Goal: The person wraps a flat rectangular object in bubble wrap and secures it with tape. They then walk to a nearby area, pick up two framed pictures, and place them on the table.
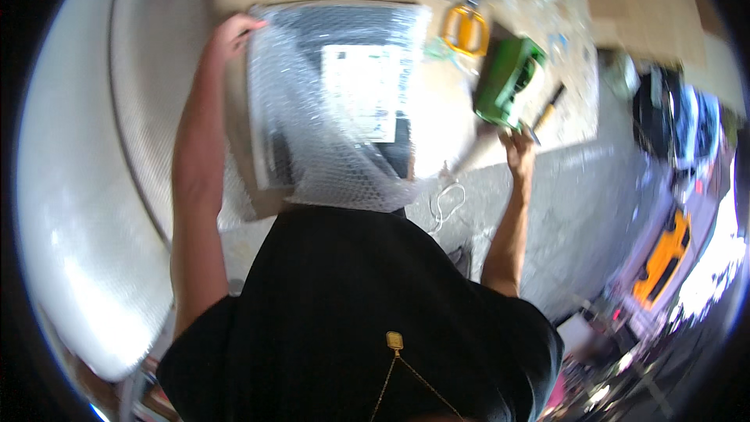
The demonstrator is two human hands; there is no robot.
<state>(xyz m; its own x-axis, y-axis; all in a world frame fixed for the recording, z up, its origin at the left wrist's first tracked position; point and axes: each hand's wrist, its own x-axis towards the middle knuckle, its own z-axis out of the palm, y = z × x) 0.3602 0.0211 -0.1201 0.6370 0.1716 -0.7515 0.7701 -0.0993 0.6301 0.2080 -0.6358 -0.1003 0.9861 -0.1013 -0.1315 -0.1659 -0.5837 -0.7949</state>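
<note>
A flat dark item (pixel 280 145) with a white label sheet (pixel 359 94) lies on the cardboard-covered table, under clear bubble wrap (pixel 289 102). The wrap's loose flap slants across it and hangs toward me. At its far left corner, my left hand (pixel 237 35) has its fingers closed on the edge of the bubble wrap. To the right is a green tape dispenser (pixel 506 82). My right hand (pixel 519 147) is at the dispenser's near end, fingers curled in and blurred; whatever they pinch is too small to make out.
Yellow-handled scissors (pixel 466 28) lie beyond the dispenser, and a cutter with a yellowish handle (pixel 547 113) lies right of it. A big roll of white wrapping material (pixel 74 188) fills the left side. White string (pixel 445 207) hangs near the table's front edge, above a grey floor (pixel 578 211).
</note>
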